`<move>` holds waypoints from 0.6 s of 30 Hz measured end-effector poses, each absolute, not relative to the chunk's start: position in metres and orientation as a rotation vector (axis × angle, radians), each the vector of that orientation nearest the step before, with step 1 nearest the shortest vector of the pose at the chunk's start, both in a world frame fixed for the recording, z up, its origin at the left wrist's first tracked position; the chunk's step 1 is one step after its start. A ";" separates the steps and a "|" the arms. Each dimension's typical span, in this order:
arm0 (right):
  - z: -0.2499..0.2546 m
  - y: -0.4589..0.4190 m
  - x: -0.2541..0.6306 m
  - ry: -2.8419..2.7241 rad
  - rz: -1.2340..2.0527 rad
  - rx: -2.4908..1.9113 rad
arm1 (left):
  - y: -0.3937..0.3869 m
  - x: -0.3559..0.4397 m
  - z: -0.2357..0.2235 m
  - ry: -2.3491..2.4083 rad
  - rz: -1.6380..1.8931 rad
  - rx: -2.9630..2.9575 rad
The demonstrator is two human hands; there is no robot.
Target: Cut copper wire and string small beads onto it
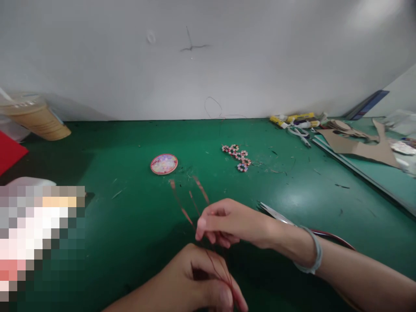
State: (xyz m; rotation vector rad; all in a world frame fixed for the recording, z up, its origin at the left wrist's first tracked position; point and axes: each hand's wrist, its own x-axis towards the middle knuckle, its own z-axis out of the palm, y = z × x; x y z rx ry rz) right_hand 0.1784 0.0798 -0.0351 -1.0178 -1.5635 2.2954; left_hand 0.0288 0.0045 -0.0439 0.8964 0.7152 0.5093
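Several thin reddish-brown strands (186,216) run from above my right hand down to my left hand. My left hand (201,277), low in the middle of the head view, is closed, with the strands between thumb and fingers. Just above it, my right hand (224,223) has thumb and forefinger pinched together on the strands. Their flat upper ends stick out over the table, slightly blurred. Lower parts of the strands are hidden by the left hand. Pointed silver blades (276,212), like those of scissors, lie partly under my right wrist.
Ahead on the green table (113,147) lie a round dish (164,164) of tiny beads and a cluster of bead flowers (242,156). A drink cup (40,119) stands left. Glue tubes (300,118) and cut cardboard (360,145) lie right. A white wall (113,60) bounds the back.
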 end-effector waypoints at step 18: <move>-0.008 0.077 0.190 -2.039 1.695 -1.127 | 0.012 0.024 -0.050 0.768 1.052 0.450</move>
